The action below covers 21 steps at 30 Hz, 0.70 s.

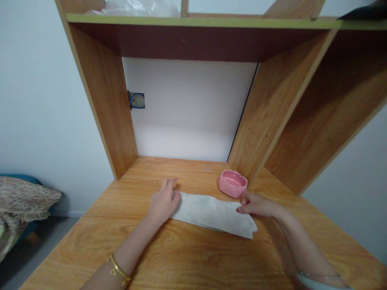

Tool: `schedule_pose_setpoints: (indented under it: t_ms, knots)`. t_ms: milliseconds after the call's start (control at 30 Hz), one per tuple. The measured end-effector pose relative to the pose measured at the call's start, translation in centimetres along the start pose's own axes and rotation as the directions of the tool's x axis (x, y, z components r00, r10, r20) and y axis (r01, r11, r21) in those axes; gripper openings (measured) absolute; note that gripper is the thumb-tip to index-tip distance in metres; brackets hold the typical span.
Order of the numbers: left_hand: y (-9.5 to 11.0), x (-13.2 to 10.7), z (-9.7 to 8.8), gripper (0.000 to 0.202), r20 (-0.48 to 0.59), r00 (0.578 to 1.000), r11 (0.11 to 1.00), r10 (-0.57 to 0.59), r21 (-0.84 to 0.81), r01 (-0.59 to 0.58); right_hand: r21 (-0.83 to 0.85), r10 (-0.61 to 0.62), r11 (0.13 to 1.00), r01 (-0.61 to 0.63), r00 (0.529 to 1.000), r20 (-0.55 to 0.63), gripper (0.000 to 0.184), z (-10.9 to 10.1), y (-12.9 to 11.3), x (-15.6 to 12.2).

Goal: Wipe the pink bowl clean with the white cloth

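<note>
A white folded cloth lies as a long flat strip across the wooden desk, its layers slightly apart at the right end. Over its left end rests my left hand, thumb and index finger apart, the other fingers loosely bent and partly hidden. My right hand pinches the upper edge near the right end between thumb and fingers. Just behind that hand sits a pink angular ashtray, close to the fingers.
The wooden desk runs under a shelf unit with upright side panels and a shelf board overhead. Clear plastic lies on the shelf. An uncovered socket box shows in the back wall. A patterned fringed throw hangs at far left.
</note>
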<state>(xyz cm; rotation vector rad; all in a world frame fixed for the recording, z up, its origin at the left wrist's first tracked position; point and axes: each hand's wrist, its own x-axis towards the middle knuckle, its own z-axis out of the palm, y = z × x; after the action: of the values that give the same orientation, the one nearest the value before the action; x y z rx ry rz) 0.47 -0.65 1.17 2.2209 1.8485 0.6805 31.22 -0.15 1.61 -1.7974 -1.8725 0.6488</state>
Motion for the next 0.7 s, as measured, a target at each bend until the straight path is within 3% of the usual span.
schedule_pose_setpoints:
  t_ms: [67, 133, 333, 433, 533, 700]
  knots:
    - [0.9, -0.5, 0.3, 0.033, 0.035, 0.983, 0.982, 0.182, -0.066, -0.179, 0.010, 0.031, 0.999, -0.032, 0.995, 0.097, 0.017, -0.3, 0.0, 0.1]
    - [1.5, -0.8, 0.5, 0.027, 0.070, 0.957, 0.958, 0.280, -0.085, -0.274, -0.013, 0.091, 0.996, -0.090, 0.987, 0.129, 0.016, -0.7, 0.2, 0.0]
    - [0.4, -0.2, 0.3, 0.025, 0.105, 0.983, 0.988, 0.150, -0.060, -0.145, -0.115, 0.225, 0.971, -0.210, 0.964, 0.144, 0.021, -1.7, 1.3, 0.0]
    - [0.3, -0.1, 0.0, 0.026, 0.099, 0.967, 0.970, 0.233, -0.090, -0.225, -0.120, 0.197, 0.976, -0.181, 0.971, 0.137, 0.022, -1.8, 1.3, 0.1]
    - [1.5, -1.0, 0.0, 0.027, 0.110, 0.900, 0.900, 0.422, -0.169, -0.401, -0.131, 0.184, 0.976, -0.172, 0.979, 0.089, 0.017, -1.9, 0.8, -0.1]
    - [4.2, -3.1, 0.7, 0.039, 0.206, 0.726, 0.751, 0.656, -0.268, -0.603, -0.085, 0.179, 0.981, -0.174, 0.982, 0.055, 0.017, -2.1, 0.0, -0.4]
